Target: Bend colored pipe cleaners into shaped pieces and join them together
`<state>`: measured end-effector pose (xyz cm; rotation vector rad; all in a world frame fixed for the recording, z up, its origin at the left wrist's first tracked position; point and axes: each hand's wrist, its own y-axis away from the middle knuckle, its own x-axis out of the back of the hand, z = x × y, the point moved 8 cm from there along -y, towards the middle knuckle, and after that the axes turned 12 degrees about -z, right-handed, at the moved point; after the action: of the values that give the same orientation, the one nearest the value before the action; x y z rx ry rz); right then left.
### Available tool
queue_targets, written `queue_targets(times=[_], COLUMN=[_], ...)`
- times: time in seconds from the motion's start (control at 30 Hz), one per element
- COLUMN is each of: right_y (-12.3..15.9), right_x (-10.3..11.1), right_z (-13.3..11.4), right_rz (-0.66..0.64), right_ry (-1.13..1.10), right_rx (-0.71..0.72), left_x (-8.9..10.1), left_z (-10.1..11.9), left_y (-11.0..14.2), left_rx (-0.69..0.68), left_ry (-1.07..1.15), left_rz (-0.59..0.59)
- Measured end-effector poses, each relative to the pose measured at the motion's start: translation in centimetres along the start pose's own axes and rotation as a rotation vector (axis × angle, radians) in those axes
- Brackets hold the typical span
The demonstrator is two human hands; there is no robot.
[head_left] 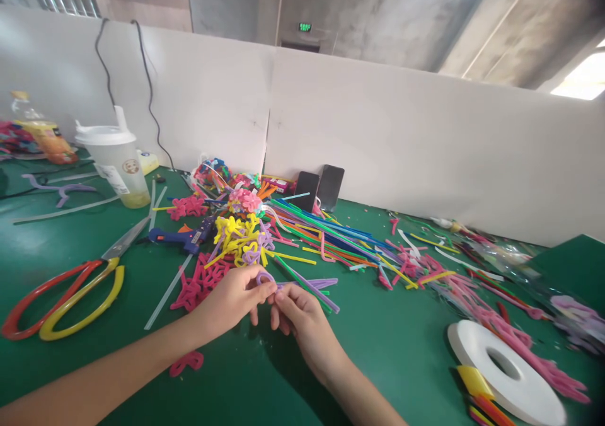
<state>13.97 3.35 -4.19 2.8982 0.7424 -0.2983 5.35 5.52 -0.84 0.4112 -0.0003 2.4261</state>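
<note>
Between my two hands is a purple pipe cleaner (265, 277), bent into a small loop at the fingertips. My left hand (239, 297) pinches it from the left with thumb and forefinger. Meeting it from the right, my right hand (300, 322) has its fingers curled and pressed together at the lower end of the loop. Just beyond the hands lie straight purple pipe cleaners (326, 282), a heap of yellow bent pipe cleaners (236, 234) and pink bent pieces (196, 284). A pink looped piece (186, 363) rests below my left forearm.
Large scissors (85, 287) and a blue glue gun (189, 238) lie left. A lidded cup (118, 167) and a bottle (45, 130) stand farther back. Two phones (329, 188) lean near the white partition (401, 136). A white tape roll (505, 375) lies at right.
</note>
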Motion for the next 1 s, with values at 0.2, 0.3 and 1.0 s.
queue_targets(times=[0.2,0.3,1.0], right_y=[0.2,0.2,0.5], right_x=[-0.1,-0.1,-0.1], right_z=[-0.4,-0.6,-2.7], right_rz=[0.049,0.064,-0.012], right_ry=[0.074,0.103,0.557], right_rx=[0.02,0.024,0.138], left_x=[-0.2,-0.2,-0.4], left_z=[-0.4,-0.5,-0.3], left_y=[-0.1,-0.2,0.2], left_rx=[0.004,0.001,-0.027], left_ry=[0.021,0.028,-0.094], left_rz=[-0.022,-0.025,-0.029])
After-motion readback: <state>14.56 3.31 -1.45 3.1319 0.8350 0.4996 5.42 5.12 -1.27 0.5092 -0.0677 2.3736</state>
